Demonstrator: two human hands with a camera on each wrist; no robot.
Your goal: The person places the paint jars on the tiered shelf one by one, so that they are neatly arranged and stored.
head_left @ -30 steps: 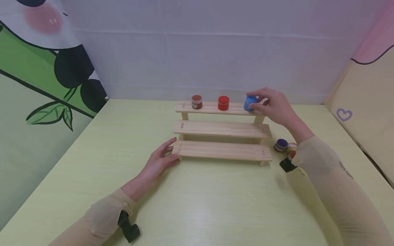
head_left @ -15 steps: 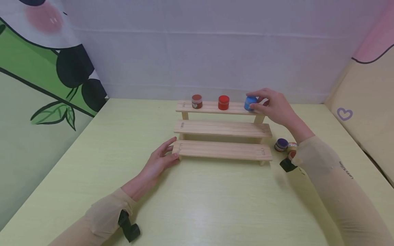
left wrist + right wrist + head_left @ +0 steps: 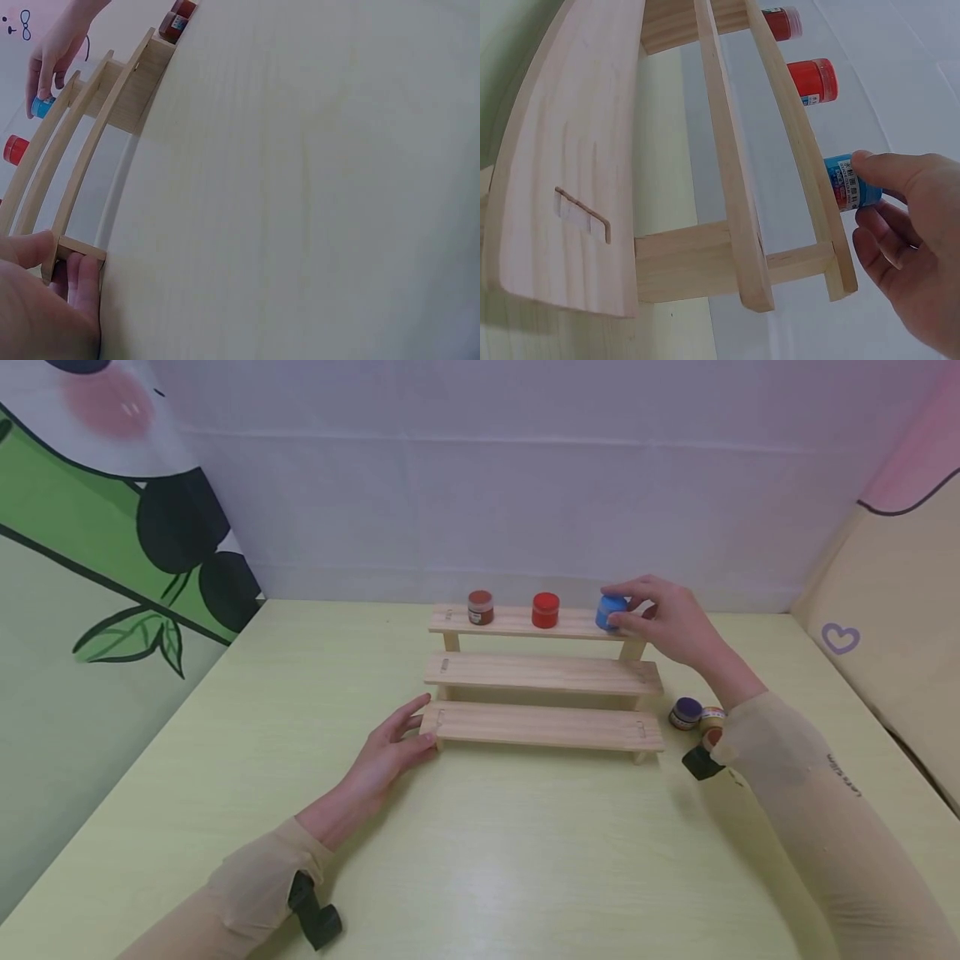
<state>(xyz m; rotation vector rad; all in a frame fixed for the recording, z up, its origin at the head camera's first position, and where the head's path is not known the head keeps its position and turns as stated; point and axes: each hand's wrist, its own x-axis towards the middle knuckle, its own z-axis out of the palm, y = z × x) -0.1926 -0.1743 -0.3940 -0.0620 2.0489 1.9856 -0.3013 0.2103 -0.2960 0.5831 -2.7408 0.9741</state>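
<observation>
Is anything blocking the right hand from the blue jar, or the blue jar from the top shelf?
Nothing visible: the right hand holds the blue jar, and no clear gap shows between that jar and the top shelf. The bright red jar stands apart.

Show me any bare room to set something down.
Free: the middle shelf and bottom shelf, and the table in front, between the sleeves. Crowded: the top shelf, where the right hand holds the blue jar near the red jar; also the table right of the bottom shelf, where jars huddle.
</observation>
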